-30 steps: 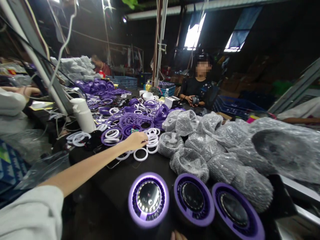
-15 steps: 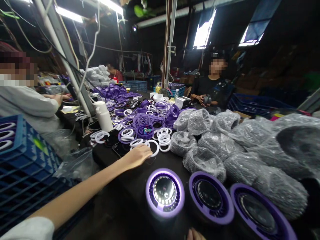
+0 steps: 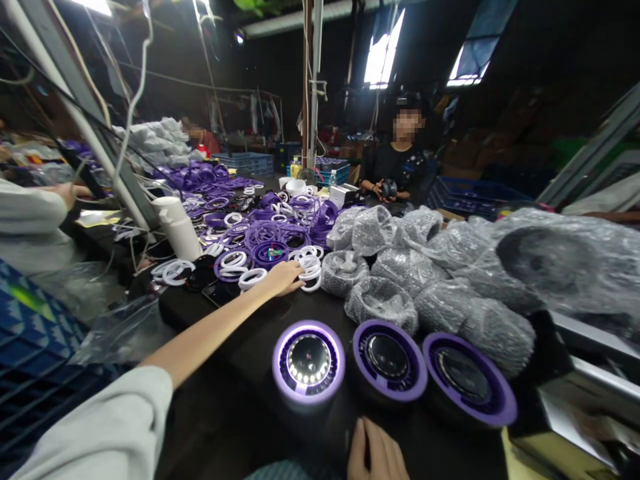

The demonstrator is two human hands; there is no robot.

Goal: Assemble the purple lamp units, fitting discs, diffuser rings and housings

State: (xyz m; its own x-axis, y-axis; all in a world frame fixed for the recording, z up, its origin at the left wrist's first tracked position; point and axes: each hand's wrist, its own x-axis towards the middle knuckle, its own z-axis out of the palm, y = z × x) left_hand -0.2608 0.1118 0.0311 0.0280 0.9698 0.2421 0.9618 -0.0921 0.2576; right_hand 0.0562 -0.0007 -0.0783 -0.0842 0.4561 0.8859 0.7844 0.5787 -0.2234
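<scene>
My left hand (image 3: 287, 278) reaches across the black table to a stack of white rings (image 3: 311, 268). Its fingers are bent and closed at a white ring on the stack's near side; the fingertips are partly hidden. Low in the view, my right hand (image 3: 379, 455) is curled with the thumb against the fingers, and anything inside it is hidden. Just beyond it stand three round black units with purple rims: a lit one (image 3: 309, 363), a middle one (image 3: 390, 360) and a right one (image 3: 470, 379), both unlit.
Bubble-wrapped units (image 3: 430, 267) are heaped on the right. Purple rings and parts (image 3: 270, 233) cover the table's far side, near a white bottle-like container (image 3: 176, 228). A blue crate (image 3: 35, 347) stands left. Across the table a person (image 3: 395, 167) holds a dark round part.
The view has swung right and a box has come in at the right edge. My left hand has shifted towards the ring stack. More of my right hand shows now.
</scene>
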